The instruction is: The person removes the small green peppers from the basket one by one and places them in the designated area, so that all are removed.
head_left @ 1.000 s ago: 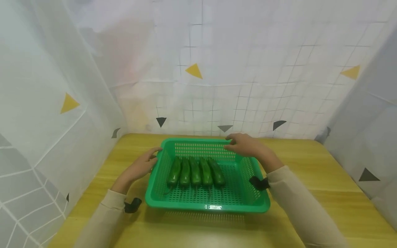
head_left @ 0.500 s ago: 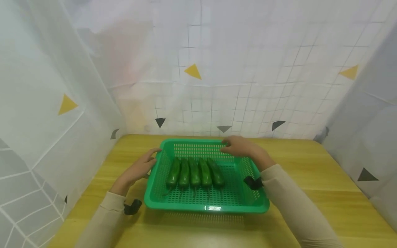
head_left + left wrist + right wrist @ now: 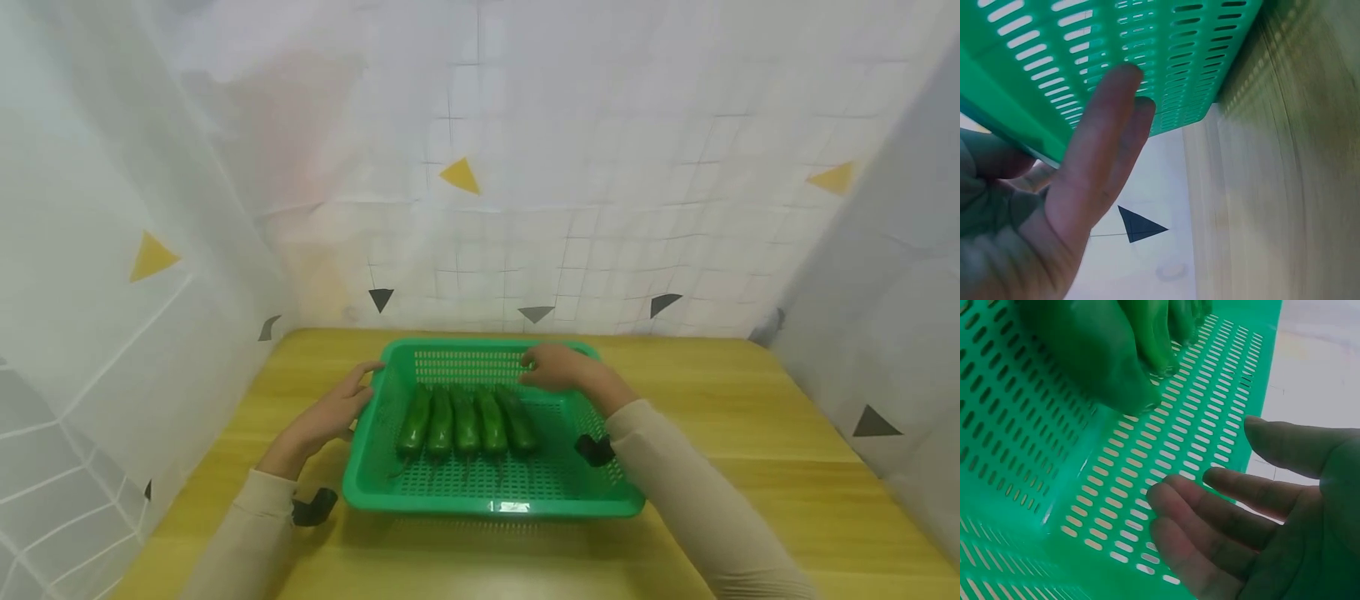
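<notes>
Across the wooden table, in the head view, we record a green basket holding five green peppers, side by side from its left part to past the middle, stems toward the near side. We note the left hand at the left rim, and the right hand above the far right part of the basket. A pale sheet stands behind.

From the left wrist, we observe a mostly open hand, two fingers nearly straight along the outer slotted wall; whether it grips the rim we cannot tell.

From the right wrist, we find thumb and fingers well parted and slightly bent, holding nothing; the peppers lie apart from them.
</notes>
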Action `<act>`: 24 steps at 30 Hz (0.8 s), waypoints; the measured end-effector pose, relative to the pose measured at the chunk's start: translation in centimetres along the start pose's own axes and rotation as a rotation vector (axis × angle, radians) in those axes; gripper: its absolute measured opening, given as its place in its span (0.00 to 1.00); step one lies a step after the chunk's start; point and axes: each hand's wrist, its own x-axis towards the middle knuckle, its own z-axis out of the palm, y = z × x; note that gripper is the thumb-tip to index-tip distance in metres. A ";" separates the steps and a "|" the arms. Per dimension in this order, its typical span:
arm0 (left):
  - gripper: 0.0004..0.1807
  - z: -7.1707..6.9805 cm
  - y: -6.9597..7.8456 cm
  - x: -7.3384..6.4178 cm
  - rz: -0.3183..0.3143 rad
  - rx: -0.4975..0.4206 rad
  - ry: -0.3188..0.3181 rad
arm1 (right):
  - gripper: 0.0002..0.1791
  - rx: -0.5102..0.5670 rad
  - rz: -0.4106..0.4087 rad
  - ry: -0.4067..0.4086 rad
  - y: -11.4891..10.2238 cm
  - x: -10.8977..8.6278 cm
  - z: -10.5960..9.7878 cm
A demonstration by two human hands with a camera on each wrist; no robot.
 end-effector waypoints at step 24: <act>0.26 -0.1 -0.5 -0.2 0.012 -0.035 -0.017 | 0.25 0.252 0.181 -0.126 -0.7 2.1 2.0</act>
